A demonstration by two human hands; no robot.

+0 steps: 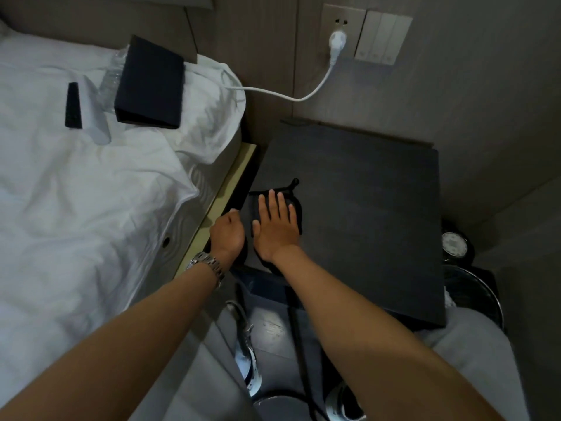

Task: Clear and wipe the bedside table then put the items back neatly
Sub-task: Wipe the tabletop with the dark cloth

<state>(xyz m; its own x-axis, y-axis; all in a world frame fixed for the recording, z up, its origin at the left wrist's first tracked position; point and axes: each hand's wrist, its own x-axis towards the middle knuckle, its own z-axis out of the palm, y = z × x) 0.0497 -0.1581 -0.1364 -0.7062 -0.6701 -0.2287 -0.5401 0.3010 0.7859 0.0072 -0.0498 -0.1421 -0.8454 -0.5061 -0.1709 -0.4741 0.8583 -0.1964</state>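
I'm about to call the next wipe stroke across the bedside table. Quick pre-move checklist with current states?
1. Tabletop free of items: ok.
2. Cloth flat under right hand: ok.
3. Left hand at the table's left edge, fingers curled: ok.
4. Folder, remote and bottle parked on the bed: ok.
5. Charger cable off the tabletop: ok.
6. Cloth damp: cannot tell.

Both forearms are bare, with no sleeves in view. The left hand (228,235) has a silver metal-link wristwatch (206,265) at its wrist; the right hand (274,224) wears nothing. Light grey trousers (473,344) cover the legs, and white sneakers (247,354) with dark trim and laces are on the feet.
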